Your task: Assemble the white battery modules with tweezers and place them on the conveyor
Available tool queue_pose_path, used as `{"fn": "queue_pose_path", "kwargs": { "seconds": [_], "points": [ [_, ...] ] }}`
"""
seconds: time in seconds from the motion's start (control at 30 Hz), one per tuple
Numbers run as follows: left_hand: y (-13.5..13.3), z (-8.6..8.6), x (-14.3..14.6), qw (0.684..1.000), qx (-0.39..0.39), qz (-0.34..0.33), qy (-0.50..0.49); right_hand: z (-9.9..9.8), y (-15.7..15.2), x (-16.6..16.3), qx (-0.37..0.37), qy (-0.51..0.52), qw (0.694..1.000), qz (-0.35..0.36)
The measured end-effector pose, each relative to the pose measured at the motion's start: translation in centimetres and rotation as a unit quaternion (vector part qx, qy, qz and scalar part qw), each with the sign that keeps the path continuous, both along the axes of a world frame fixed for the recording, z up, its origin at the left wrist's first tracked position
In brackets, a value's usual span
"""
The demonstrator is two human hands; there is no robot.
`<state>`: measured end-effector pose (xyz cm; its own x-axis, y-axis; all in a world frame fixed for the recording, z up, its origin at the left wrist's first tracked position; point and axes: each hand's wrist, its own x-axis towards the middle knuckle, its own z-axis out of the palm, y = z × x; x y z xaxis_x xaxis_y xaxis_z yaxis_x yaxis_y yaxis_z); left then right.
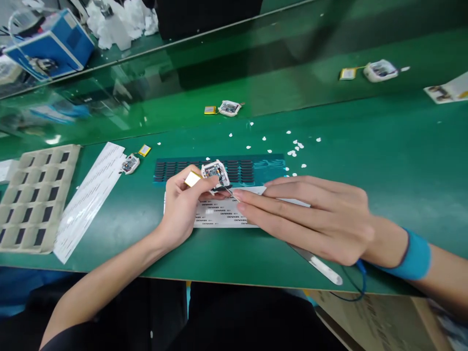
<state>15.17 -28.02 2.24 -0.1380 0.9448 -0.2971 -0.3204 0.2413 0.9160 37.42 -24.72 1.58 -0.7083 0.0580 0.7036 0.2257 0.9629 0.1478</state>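
Note:
My left hand [185,207] grips a small white device housing [215,175] with an exposed circuit board, its thumb lying over the board. A silver-and-yellow battery [192,179] sits by that hand's fingers, beside the housing. My right hand [318,214] pinches tweezers [323,268], whose thin tip reaches the housing's lower right edge, by a dark strip [224,188]. Much of the tweezers is hidden beneath the right fingers. Under both hands lies a white printed sheet [223,214], and behind it a teal sheet [268,168] with rows of dark strips.
Similar housings with batteries lie at the left [130,164], back middle [229,108] and back right [380,71]. Small white bits [294,146] are scattered behind my right hand. A beige compartment tray [40,195] and a long white strip [89,200] occupy the left. A blue box [54,44] stands at back left.

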Motion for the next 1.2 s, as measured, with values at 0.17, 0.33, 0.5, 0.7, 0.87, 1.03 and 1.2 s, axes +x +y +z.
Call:
{"fn": "queue_pose_path", "kwargs": {
  "seconds": [0.17,0.33,0.5,0.7,0.87,1.03,1.2],
  "points": [
    [0.0,0.1,0.1,1.0,-0.007,-0.001,0.008,-0.2,-0.1,0.2,-0.009,-0.02,1.0,-0.001],
    [-0.3,0.2,0.2,1.0,-0.007,-0.011,0.004,0.7,-0.3,0.0,-0.044,-0.03,0.999,0.011],
    [-0.4,0.1,0.2,1.0,0.004,-0.026,0.018,1.1,-0.1,0.1,-0.088,-0.05,0.995,0.014],
    [-0.7,-0.1,0.4,0.998,0.02,-0.021,0.06,-0.1,-0.4,0.2,-0.125,-0.002,0.992,-0.006],
    [-0.6,-0.4,0.6,0.995,0.04,0.0,0.094,1.0,-1.1,0.1,-0.257,-0.027,0.965,-0.045],
    [-0.6,-0.2,0.5,0.994,0.049,0.004,0.1,1.2,-1.3,0.0,-0.269,-0.007,0.962,-0.046],
    [-0.4,-0.1,0.4,0.996,0.048,-0.001,0.081,1.3,-1.3,-0.1,-0.265,-0.012,0.963,-0.041]
  ]
}}
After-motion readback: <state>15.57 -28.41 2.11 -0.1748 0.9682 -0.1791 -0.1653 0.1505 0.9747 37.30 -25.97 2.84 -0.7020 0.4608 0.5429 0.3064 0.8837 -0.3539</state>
